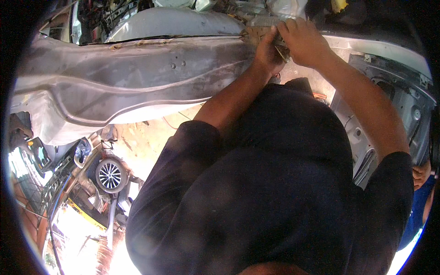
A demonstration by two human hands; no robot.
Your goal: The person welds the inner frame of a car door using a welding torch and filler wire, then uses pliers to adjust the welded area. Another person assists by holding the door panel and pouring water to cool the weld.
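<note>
My left hand [269, 54] is closed beside the right end of a long grey car body panel [151, 68], with its thumb pointing up. Close against it, my right hand [303, 42] has its fingers bent over and its knuckles near the left thumb. Between the two hands shows a thin, yellowish, shiny edge of some small thing [284, 55]. Most of it is hidden by the fingers, so I cannot make out its kind. The panel carries dull sanded-looking patches, two small holes and a rusty upper edge.
A grey car door [412, 112] stands at the right, with another person's hand [420, 175] near it. Behind the panel lie a rounded grey body part [174, 20] and engine-bay parts. On the lower left are a spoked wheel [111, 175] and scattered car parts.
</note>
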